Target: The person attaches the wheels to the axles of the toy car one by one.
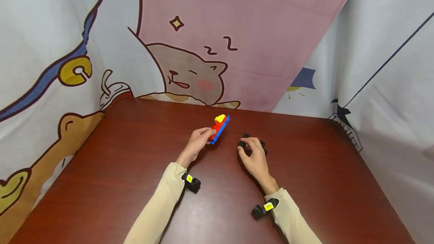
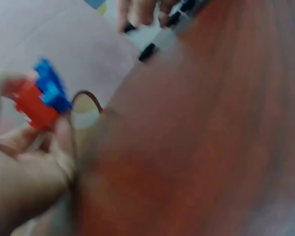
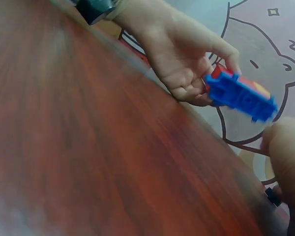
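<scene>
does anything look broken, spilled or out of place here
Nothing stands out. The tilted red, blue and yellow toy is in the left hand, with no visible damage. Black pieces are grouped by the right hand, and no spill shows on the table.

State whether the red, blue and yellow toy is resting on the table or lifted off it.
Lifted off: the left hand grips the toy, and both wrist views show it against the printed cloth, above the tabletop.
</scene>
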Demonstrator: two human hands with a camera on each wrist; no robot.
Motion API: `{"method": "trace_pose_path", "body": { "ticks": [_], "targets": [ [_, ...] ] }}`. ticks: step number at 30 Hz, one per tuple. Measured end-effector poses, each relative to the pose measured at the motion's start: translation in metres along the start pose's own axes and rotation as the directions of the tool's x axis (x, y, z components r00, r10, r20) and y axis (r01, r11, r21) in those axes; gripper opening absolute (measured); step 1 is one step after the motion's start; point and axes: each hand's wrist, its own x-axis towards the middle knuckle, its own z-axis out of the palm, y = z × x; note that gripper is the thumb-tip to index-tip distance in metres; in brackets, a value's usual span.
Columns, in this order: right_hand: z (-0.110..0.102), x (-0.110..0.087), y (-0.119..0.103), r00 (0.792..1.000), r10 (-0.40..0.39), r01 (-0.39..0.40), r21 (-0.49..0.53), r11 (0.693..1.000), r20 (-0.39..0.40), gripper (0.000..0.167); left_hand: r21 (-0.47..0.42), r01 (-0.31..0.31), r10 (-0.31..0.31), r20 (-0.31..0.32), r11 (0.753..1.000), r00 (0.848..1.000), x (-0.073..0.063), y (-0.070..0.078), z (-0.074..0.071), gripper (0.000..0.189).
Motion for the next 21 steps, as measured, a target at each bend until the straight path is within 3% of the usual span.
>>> {"method": "trace_pose_path", "body": {
  "ticks": [2,5,7,13,21],
  "targets": [
    [0.001,0.002,0.0,0.998,-0.009,0.011,0.032,0.999,-0.061,0.031,-0.221,0.038,-0.022,0.073,0.975,0.997,0.002,-0.005,0.001,0.027],
    [0.005,0.008,-0.002,0.989,-0.011,0.024,0.085,0.996,-0.145,0.03,-0.354,0.085,-0.022,0.179,0.932,0.984,0.003,-0.009,0.008,0.024],
    [0.01,0.011,-0.004,0.983,-0.008,0.032,0.124,0.992,-0.185,0.03,-0.341,0.091,-0.018,0.211,0.936,0.977,0.002,-0.01,0.013,0.026],
    [0.024,0.013,-0.01,0.975,-0.025,0.064,0.171,0.983,-0.223,0.032,-0.288,0.049,-0.001,0.164,0.956,0.986,0.002,-0.012,0.017,0.035],
    [0.019,0.02,-0.026,0.97,-0.047,0.091,0.177,0.98,-0.238,0.033,-0.286,0.047,0.01,0.195,0.957,0.981,0.01,-0.011,0.019,0.04]
  ]
}}
